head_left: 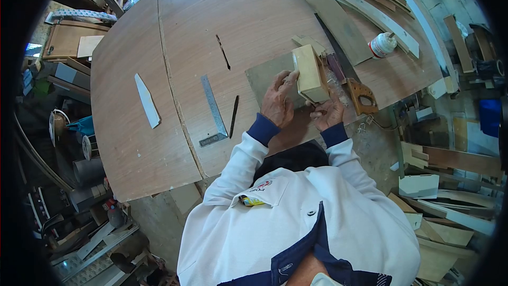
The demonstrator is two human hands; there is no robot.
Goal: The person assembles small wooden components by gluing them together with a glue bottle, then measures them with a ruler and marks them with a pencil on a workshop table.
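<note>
A small pale wooden box (310,71) is held up over the table's near right part. My left hand (279,99) grips its left side, fingertips on the near left edge. My right hand (326,112) closes on its lower right corner, thumb and fingers pressed against the wood. Beneath the box lies a flat greyish board (260,80). Just right of my hands rest a handsaw with a wooden handle (363,97) and a crumpled clear plastic bag (338,86). To the left are a metal try square (214,108) and a dark pencil-like stick (234,116).
The wooden table (127,143) has a seam on its left. A white pointed strip (147,101) and a thin dark tool (223,53) lie on it. Long boards (330,13) and a white glue bottle (382,45) are at the upper right. Scrap wood surrounds the table.
</note>
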